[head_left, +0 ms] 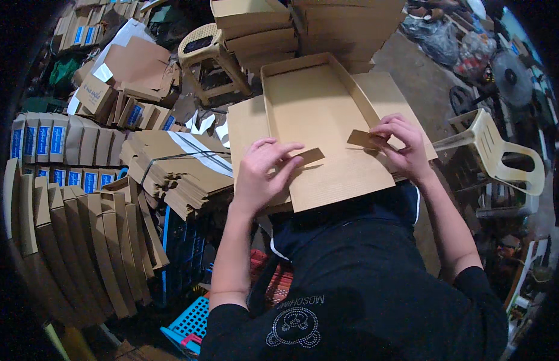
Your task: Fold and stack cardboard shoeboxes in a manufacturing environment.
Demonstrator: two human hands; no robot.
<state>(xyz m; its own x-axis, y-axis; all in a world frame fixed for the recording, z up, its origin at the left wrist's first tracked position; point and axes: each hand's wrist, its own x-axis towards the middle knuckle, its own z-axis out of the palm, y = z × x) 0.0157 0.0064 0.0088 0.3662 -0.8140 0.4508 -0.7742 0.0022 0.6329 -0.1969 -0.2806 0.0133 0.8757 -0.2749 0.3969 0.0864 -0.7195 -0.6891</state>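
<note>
A flat brown cardboard box [318, 114] lies partly folded in front of me, its far end and both long walls standing up. My left hand [261, 171] presses on the box's near left side and pinches a small corner flap [306, 156]. At the near right side, my right hand [403, 144] holds the matching flap [364, 139] bent inward. The near end panel [339, 183] lies flat toward my body, over my dark shirt.
A strapped bundle of flat cardboard blanks [177, 168] sits left of the box. Finished folded boxes [81, 240] stand in rows at far left. More cardboard stacks [303, 27] and a beige stool [210, 51] lie beyond. A plastic chair [502, 153] stands right.
</note>
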